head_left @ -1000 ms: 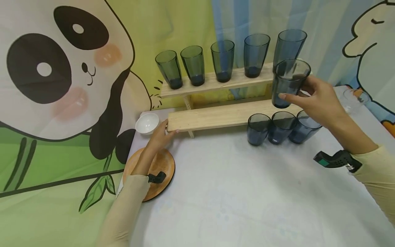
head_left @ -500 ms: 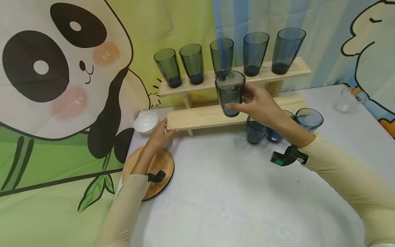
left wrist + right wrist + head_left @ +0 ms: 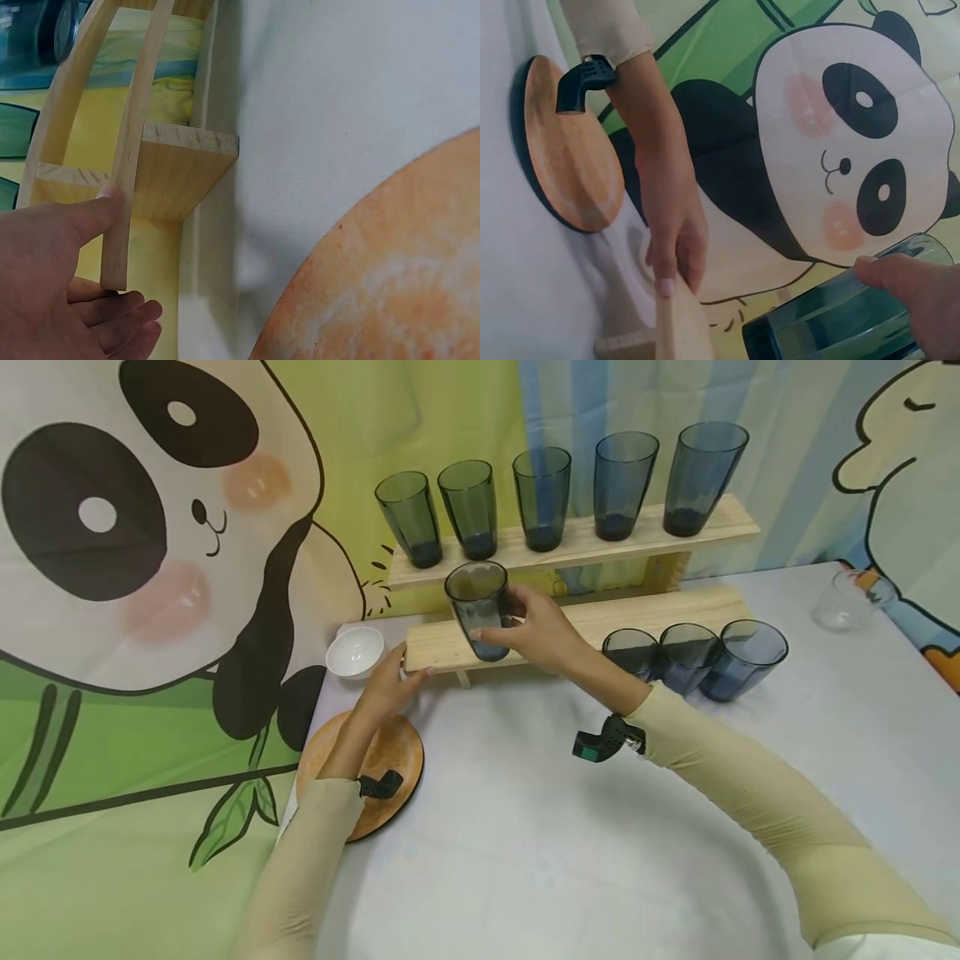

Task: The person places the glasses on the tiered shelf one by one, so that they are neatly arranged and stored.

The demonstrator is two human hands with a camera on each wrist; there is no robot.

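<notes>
My right hand (image 3: pixel 543 631) grips a smoky blue-grey drinking glass (image 3: pixel 478 618) by its side, upright and slightly tilted, overlapping the left part of the lower board (image 3: pixel 637 614) in the head view. In the right wrist view, the thumb (image 3: pixel 900 274) lies along the glass wall. My left hand (image 3: pixel 385 687) holds the left end of the two-tier wooden shelf (image 3: pixel 124 187); its thumb presses the board's edge while the fingers curl beneath. Several matching glasses (image 3: pixel 543 502) stand in a row on the upper board (image 3: pixel 577 539).
Three more glasses (image 3: pixel 688 653) stand on the white table (image 3: pixel 525 827) before the shelf's right half. A white bowl (image 3: pixel 355 652) sits left of the shelf, and a round orange-brown board (image 3: pixel 401 768) lies under my left forearm. A clear glass vessel (image 3: pixel 843 606) stands far right.
My right hand has carried the glass leftward and down, from in front of the shelf's right end to its left part. My left hand stays on the shelf end.
</notes>
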